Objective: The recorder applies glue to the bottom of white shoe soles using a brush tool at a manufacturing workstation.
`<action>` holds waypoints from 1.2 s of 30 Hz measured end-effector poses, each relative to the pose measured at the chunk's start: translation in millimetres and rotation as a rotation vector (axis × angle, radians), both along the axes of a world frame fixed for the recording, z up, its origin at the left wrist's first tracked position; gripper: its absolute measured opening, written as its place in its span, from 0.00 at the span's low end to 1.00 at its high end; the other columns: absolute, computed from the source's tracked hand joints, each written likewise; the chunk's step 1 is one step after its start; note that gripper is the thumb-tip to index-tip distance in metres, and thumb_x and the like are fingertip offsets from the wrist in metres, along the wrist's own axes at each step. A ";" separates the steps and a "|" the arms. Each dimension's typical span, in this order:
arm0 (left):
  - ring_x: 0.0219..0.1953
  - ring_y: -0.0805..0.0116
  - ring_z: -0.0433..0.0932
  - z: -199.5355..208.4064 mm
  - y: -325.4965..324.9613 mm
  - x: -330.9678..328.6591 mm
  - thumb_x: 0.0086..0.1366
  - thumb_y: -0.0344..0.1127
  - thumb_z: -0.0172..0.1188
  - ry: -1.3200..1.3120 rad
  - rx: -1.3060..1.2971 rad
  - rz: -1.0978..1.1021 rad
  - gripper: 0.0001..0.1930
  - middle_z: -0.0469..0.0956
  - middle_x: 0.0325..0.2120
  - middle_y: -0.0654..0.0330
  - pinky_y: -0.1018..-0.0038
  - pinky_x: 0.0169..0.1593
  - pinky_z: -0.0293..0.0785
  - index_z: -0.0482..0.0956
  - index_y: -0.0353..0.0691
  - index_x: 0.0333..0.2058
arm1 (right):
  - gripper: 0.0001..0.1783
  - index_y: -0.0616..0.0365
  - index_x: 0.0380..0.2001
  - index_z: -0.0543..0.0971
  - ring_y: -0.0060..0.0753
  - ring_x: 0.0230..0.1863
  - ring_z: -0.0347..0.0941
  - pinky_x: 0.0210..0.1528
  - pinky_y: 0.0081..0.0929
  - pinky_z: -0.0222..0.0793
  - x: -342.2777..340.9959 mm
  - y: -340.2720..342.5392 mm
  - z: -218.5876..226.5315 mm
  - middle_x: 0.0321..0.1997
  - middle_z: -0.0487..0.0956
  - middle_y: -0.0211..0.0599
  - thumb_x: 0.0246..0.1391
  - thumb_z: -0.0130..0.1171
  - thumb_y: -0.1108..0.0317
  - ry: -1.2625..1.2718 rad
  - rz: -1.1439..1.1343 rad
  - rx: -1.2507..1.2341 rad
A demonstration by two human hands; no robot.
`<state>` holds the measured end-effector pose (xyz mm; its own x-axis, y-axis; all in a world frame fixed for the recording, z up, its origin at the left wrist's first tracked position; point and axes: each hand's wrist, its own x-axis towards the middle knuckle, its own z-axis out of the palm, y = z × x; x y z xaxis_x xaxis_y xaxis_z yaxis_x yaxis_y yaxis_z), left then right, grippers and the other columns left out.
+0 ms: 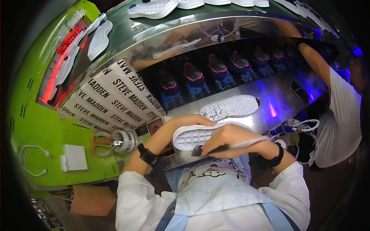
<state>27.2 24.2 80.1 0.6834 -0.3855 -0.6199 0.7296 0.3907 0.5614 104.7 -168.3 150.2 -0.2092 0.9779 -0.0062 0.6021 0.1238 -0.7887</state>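
A white shoe sole (189, 138) with a gridded face is tilted up in front of my body. My left hand (197, 120) is closed on its far edge, some fingers hidden behind it. My right hand (228, 138) is bent over the sole's near side, fingers closed on a small tool with a dark, bristly-looking head (197, 150); its exact kind is unclear. A whitish tube or strip (252, 142) runs across the right wrist. Just beyond, a second white sole (230, 107) lies with its patterned face up on the metal surface (266, 109).
Dark shoes with pink collars (192, 73) stand in a row behind. A printed box (115, 98) is to the left, near a tape roll (125, 141) and red-handled scissors (103, 143). More soles (152, 9) lie on the green belt. Another person's arm (316, 63) is at right.
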 end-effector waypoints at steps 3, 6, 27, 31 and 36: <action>0.29 0.76 0.78 -33.9 21.0 10.2 0.62 0.37 0.57 -0.461 0.117 -0.330 0.11 0.80 0.32 0.62 0.80 0.32 0.75 0.79 0.35 0.38 | 0.13 0.49 0.34 0.84 0.37 0.44 0.73 0.40 0.30 0.69 5.9 -1.3 -9.6 0.36 0.82 0.29 0.41 0.64 0.74 -0.085 -0.031 0.409; 0.37 0.69 0.76 -47.5 18.2 6.2 0.64 0.39 0.51 -0.218 -0.184 -0.114 0.13 0.77 0.38 0.58 0.77 0.41 0.72 0.76 0.35 0.40 | 0.12 0.51 0.33 0.84 0.35 0.49 0.70 0.48 0.30 0.67 25.7 -23.0 -19.5 0.37 0.81 0.32 0.41 0.63 0.75 0.064 -0.028 0.195; 0.51 0.44 0.68 -33.6 -41.7 -19.6 0.59 0.60 0.48 -0.606 -1.103 0.806 0.43 0.63 0.54 0.42 0.54 0.53 0.70 0.49 0.36 0.64 | 0.09 0.58 0.34 0.82 0.37 0.35 0.78 0.42 0.27 0.70 -38.8 15.9 -38.9 0.30 0.81 0.42 0.48 0.62 0.69 0.371 -0.292 0.414; 0.48 0.44 0.71 -23.4 -27.8 -19.5 0.60 0.60 0.45 -0.620 -0.863 0.716 0.42 0.67 0.48 0.39 0.56 0.45 0.77 0.50 0.32 0.63 | 0.12 0.60 0.41 0.80 0.22 0.33 0.77 0.40 0.21 0.71 -20.6 11.9 -24.2 0.31 0.82 0.34 0.56 0.58 0.65 0.702 -0.482 -0.023; 0.45 0.43 0.75 -8.9 -18.1 -14.5 0.60 0.54 0.41 -0.607 -0.607 0.698 0.37 0.67 0.52 0.36 0.57 0.47 0.76 0.58 0.27 0.59 | 0.13 0.64 0.35 0.81 0.21 0.26 0.76 0.33 0.16 0.72 -9.2 3.9 -15.4 0.27 0.81 0.32 0.59 0.53 0.65 0.809 -0.361 -0.340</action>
<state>12.7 6.1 71.3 0.9956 0.0764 0.0534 -0.0897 0.9407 0.3271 95.5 -164.4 134.8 0.0403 0.9566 -0.2885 -0.1858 -0.2765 -0.9429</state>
